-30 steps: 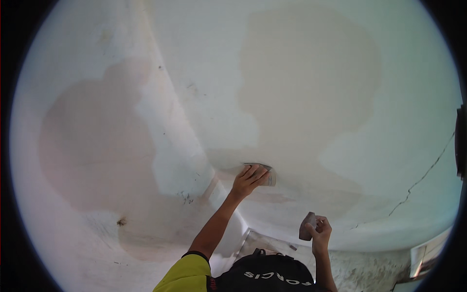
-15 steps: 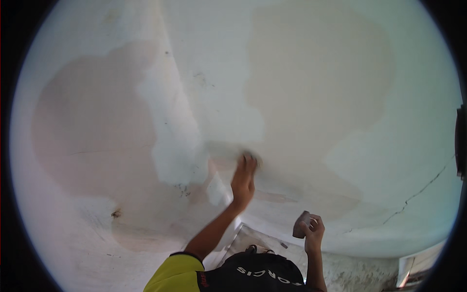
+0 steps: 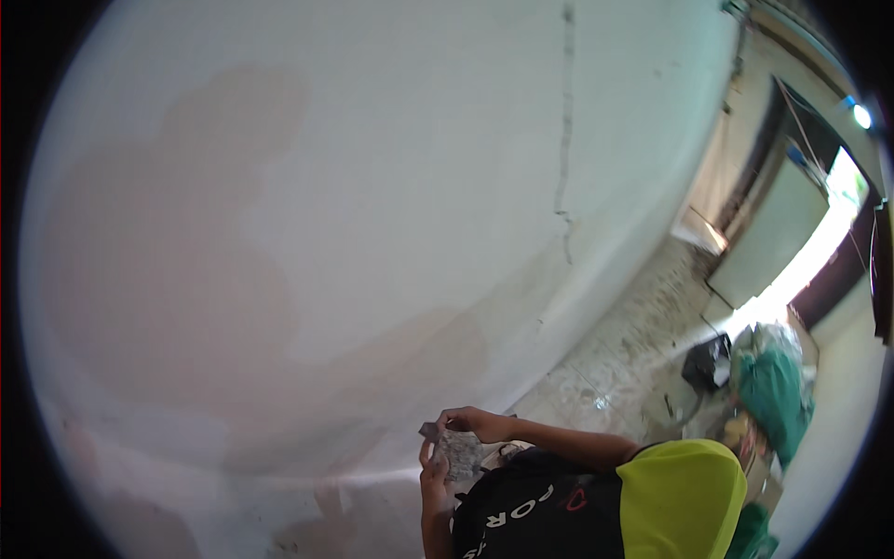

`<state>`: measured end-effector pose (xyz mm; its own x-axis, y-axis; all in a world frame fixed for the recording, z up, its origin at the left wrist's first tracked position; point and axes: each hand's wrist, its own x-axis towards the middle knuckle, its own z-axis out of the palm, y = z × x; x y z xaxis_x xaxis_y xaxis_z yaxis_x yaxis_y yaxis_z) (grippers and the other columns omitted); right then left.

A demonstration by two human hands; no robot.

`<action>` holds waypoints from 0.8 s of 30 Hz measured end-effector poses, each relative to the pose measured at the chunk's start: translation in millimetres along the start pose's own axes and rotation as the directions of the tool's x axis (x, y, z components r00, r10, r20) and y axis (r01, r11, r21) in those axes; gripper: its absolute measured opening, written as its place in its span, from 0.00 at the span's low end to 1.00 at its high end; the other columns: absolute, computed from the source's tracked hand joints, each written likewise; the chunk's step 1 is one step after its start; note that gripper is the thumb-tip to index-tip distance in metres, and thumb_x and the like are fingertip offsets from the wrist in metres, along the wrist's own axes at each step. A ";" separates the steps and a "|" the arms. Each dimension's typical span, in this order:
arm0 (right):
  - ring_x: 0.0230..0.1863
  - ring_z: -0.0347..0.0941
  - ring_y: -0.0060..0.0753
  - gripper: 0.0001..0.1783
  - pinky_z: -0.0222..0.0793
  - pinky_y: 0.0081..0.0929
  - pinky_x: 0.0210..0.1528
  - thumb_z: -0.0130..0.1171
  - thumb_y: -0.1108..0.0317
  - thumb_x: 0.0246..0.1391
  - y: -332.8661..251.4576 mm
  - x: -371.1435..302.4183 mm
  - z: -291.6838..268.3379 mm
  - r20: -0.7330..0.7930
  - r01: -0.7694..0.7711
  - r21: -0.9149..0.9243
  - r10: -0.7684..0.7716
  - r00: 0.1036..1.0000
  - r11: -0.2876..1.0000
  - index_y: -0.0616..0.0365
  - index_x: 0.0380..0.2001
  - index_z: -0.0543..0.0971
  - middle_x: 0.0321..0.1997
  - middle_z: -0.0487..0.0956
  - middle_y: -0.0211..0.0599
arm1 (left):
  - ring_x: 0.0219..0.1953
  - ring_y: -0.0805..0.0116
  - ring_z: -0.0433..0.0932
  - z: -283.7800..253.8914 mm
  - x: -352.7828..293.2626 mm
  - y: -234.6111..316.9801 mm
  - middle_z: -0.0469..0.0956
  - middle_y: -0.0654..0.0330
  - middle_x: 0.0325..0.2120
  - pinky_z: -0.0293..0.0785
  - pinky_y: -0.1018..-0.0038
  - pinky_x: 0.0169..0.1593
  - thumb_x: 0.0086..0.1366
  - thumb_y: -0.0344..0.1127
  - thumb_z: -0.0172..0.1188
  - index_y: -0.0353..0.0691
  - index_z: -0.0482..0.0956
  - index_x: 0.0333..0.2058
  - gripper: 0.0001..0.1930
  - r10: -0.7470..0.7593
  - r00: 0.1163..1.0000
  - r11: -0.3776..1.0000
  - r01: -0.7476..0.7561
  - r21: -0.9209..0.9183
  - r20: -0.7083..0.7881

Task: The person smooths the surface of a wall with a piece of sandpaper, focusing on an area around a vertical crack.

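Both my hands are together low in the view, close in front of my black shirt. My right hand [image 3: 470, 425] comes in from the right and has its bent fingers closed on a sandpaper piece [image 3: 429, 431], whose dark brown-grey corner sticks out past the fingertips. Just below it, my left hand [image 3: 435, 469] pinches the same bundle from the left side. Between the hands shows a dusty grey, rough surface [image 3: 462, 456]; I cannot tell whether it is part of the same sheet or a second piece. The fingers partly hide it.
A pale wall [image 3: 400, 205] with beige filler patches [image 3: 168, 279] fills the left and middle. A dark crack [image 3: 565, 140] runs down it. At right lie a dusty tiled floor [image 3: 615, 345], a black bag [image 3: 708, 361], a green sack [image 3: 773, 387] and a bright doorway [image 3: 792, 261].
My left hand has left the wall, where it was rubbing, and joined my right hand at the sandpaper. The view has swung right, bringing in the floor, bags and doorway.
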<state>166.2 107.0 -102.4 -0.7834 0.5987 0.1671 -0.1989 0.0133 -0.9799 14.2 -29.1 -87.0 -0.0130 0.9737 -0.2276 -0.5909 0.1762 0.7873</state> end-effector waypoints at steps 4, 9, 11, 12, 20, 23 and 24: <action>0.52 0.67 0.20 0.16 0.65 0.25 0.56 0.61 0.71 0.58 -2.1 -14.0 -9.8 0.120 -0.083 0.266 0.053 0.991 0.960 0.59 0.49 0.74 0.47 0.76 0.32 | 0.51 0.66 0.76 3.9 11.8 -1.7 0.75 0.55 0.50 0.71 0.72 0.55 0.71 0.34 0.56 0.33 0.68 0.58 0.21 -0.039 0.998 0.997 0.042 0.064 -0.045; 0.56 0.68 0.25 0.22 0.65 0.27 0.59 0.56 0.61 0.65 3.6 -43.8 -13.1 0.047 -0.168 0.586 0.174 0.984 0.792 0.60 0.57 0.72 0.53 0.75 0.35 | 0.39 0.65 0.80 22.1 18.7 6.1 0.79 0.55 0.42 0.76 0.73 0.44 0.71 0.36 0.57 0.29 0.75 0.49 0.15 -0.043 0.979 0.963 0.094 0.252 -0.201; 0.60 0.69 0.30 0.24 0.65 0.29 0.62 0.54 0.59 0.66 -11.2 -53.9 -10.9 0.043 -0.101 0.907 0.147 0.988 0.409 0.61 0.60 0.70 0.57 0.75 0.37 | 0.34 0.64 0.79 24.1 22.9 11.5 0.79 0.55 0.38 0.75 0.72 0.41 0.70 0.36 0.56 0.27 0.76 0.46 0.15 0.174 0.981 0.766 -0.077 0.639 -0.091; 0.60 0.69 0.30 0.24 0.65 0.29 0.62 0.54 0.59 0.66 -21.9 -56.1 -8.1 0.024 -0.083 0.907 0.145 0.989 0.412 0.61 0.60 0.70 0.57 0.75 0.37 | 0.34 0.64 0.79 30.9 24.1 16.1 0.79 0.55 0.38 0.75 0.72 0.41 0.70 0.36 0.56 0.27 0.76 0.46 0.15 0.164 0.984 0.763 -0.078 0.641 -0.075; 0.53 0.71 0.19 0.16 0.67 0.24 0.58 0.49 0.69 0.69 -40.8 -74.7 -30.1 -0.808 0.227 0.161 -0.004 0.590 0.961 0.62 0.55 0.74 0.51 0.78 0.29 | 0.47 0.52 0.76 38.5 54.1 30.9 0.75 0.47 0.43 0.70 0.61 0.53 0.71 0.42 0.46 0.27 0.78 0.45 0.22 0.525 0.846 0.480 -0.386 0.787 0.094; 0.46 0.72 0.21 0.13 0.68 0.22 0.51 0.48 0.70 0.68 -84.0 -86.3 -112.0 -0.934 0.087 -0.349 -0.354 0.056 0.933 0.62 0.52 0.74 0.44 0.78 0.29 | 0.50 0.52 0.76 42.1 50.6 56.5 0.74 0.48 0.46 0.73 0.62 0.53 0.70 0.42 0.45 0.28 0.79 0.45 0.21 0.557 0.830 0.535 -0.398 0.745 0.043; 0.39 0.73 0.21 0.14 0.70 0.22 0.43 0.48 0.69 0.68 -97.2 -96.6 -154.4 -0.778 -0.254 -0.591 -0.624 -0.070 0.765 0.63 0.52 0.74 0.37 0.79 0.33 | 0.50 0.52 0.76 45.1 49.0 65.1 0.73 0.47 0.47 0.74 0.61 0.52 0.70 0.42 0.45 0.28 0.79 0.45 0.21 0.597 0.801 0.522 -0.425 0.740 0.038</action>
<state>352.2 171.5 -40.0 0.6370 0.5730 0.5156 0.3950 0.3317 -0.8567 11.5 36.6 -21.0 -0.3325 0.8908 0.3098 0.2938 -0.2143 0.9315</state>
